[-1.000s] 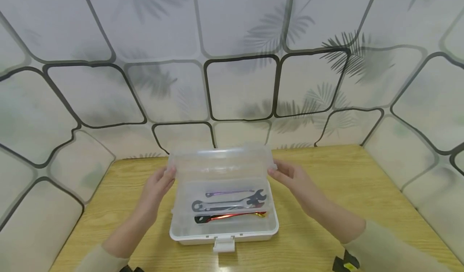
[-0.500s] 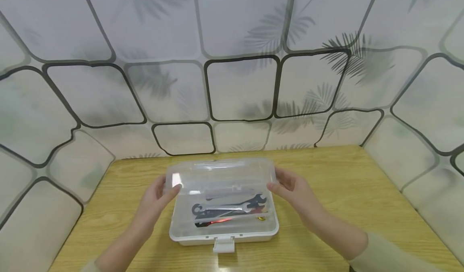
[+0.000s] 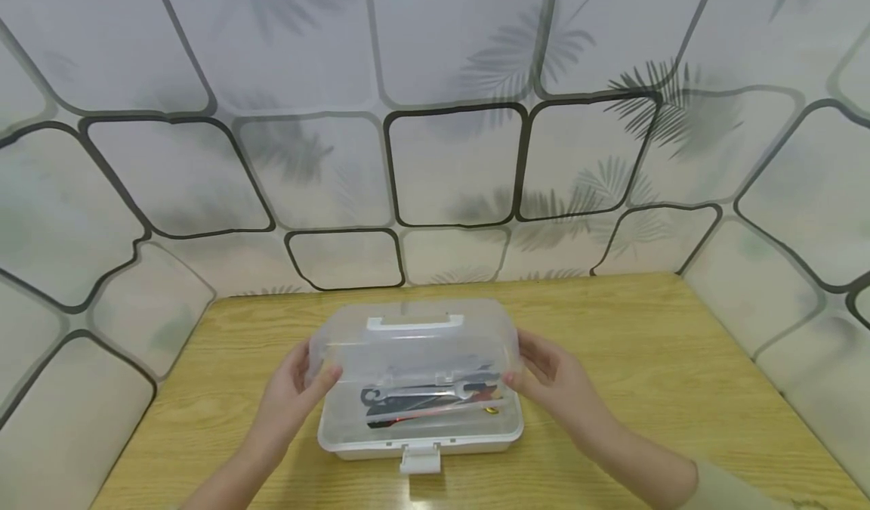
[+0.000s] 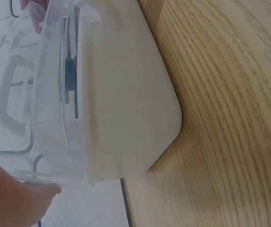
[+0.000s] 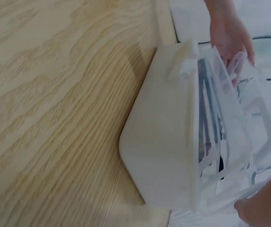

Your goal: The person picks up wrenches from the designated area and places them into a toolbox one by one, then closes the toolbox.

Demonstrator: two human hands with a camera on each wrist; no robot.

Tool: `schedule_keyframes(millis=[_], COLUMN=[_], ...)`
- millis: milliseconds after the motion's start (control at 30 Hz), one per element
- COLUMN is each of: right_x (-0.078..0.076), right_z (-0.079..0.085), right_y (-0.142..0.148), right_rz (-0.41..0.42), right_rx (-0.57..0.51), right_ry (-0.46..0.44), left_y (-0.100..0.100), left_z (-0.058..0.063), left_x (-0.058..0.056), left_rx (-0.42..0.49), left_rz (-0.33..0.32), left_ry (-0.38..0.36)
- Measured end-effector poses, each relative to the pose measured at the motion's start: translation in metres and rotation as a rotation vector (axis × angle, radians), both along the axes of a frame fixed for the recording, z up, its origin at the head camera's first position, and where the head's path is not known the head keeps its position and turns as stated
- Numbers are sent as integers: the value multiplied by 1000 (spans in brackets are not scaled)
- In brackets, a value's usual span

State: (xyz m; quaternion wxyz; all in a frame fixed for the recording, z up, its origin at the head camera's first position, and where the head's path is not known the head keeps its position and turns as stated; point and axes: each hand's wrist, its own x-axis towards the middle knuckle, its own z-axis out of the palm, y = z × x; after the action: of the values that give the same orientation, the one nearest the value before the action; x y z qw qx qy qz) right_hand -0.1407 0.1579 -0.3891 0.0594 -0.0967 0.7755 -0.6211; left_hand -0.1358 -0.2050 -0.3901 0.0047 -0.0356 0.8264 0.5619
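Observation:
A white toolbox base point(image 3: 347, 450) rests on the table, its front latch point(image 3: 421, 459) hanging down. Its clear plastic lid point(image 3: 408, 351), with a white handle point(image 3: 416, 324), is tilted over the base, partly lowered. Through the plastic show several wrenches point(image 3: 428, 394), one silver and one red and black. My left hand point(image 3: 285, 397) grips the lid's left side, thumb in front and fingers behind. On the opposite side my right hand point(image 3: 564, 385) holds the lid the same way. A gap remains between lid and base in the right wrist view.
The wood-grain table point(image 3: 646, 359) extends to both sides of the toolbox. Behind it and at both sides rise pale walls point(image 3: 448, 162) with dark outlines and leaf prints.
Both hands have swung the lid forward and down over the base, bringing its handle into view. The base has stayed in place.

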Motion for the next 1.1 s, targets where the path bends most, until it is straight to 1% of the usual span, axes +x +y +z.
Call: schedule_keyframes(millis=[100, 200, 333, 433, 600, 767, 833, 1000, 1100], right_x=[0, 0, 5, 10, 17, 22, 23, 27, 29], right_z=[-4, -10, -19, -25, -35, -43, -47, -56, -60], right_y=[2, 3, 4, 4, 4, 5, 5, 4, 3], right_rz=[5, 11, -1, -31, -59, -62, -64, -76, -85], right_rx=[5, 1, 28, 61, 99, 128, 146, 156, 154], right_ry=[39, 93, 169, 196, 187, 190, 199, 218, 219], left_y=[0, -1, -3, -4, -5, -3, -3, -4, -3], left_z=[-2, -6, -14, -22, -36, -49, -55, -64, -70], left_x=[0, 1, 5, 9, 15, 20, 22, 25, 27], left_rx=[3, -12, -48, -65, -75, -39, -36, -61, -71], left_rz=[2, -2, -21, -32, -37, -51, -57, -61, -67], left_ry=[4, 37, 117, 173, 253, 350, 369, 378, 422])
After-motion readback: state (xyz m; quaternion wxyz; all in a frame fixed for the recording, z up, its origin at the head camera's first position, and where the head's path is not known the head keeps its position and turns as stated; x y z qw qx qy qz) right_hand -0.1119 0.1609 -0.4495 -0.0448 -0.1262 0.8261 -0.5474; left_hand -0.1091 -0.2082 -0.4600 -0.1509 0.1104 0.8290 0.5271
